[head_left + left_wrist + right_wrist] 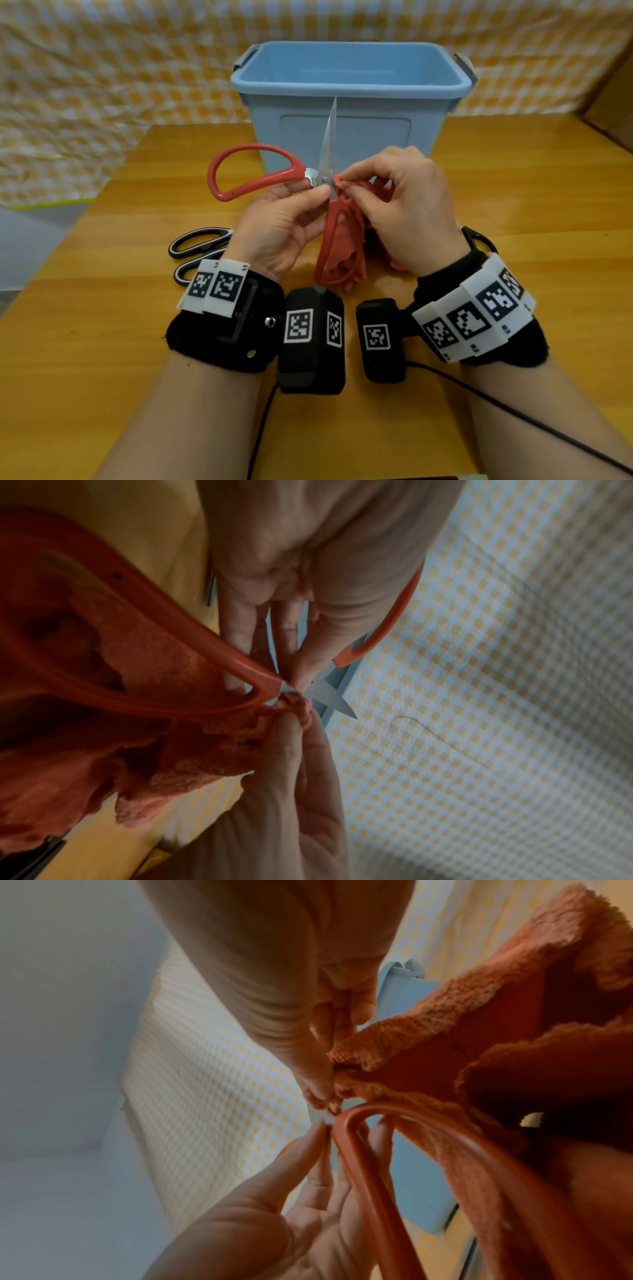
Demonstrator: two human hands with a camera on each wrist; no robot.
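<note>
My left hand (277, 226) pinches the red scissors (298, 169) at the pivot above the table (513, 205) — handles splayed wide, blade tip pointing up in front of the near rim of the blue bin (349, 91). My right hand (404, 212) pinches the orange cloth (346, 246) against that pivot; black scissors (195, 243) lie near my left wrist.

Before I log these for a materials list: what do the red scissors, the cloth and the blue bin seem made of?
The red scissors: shiny steel-looking blades, glossy handle loops, likely plastic. The cloth: fuzzy looped pile, probably microfibre or terry. The blue bin: smooth moulded walls, apparently plastic.
</note>
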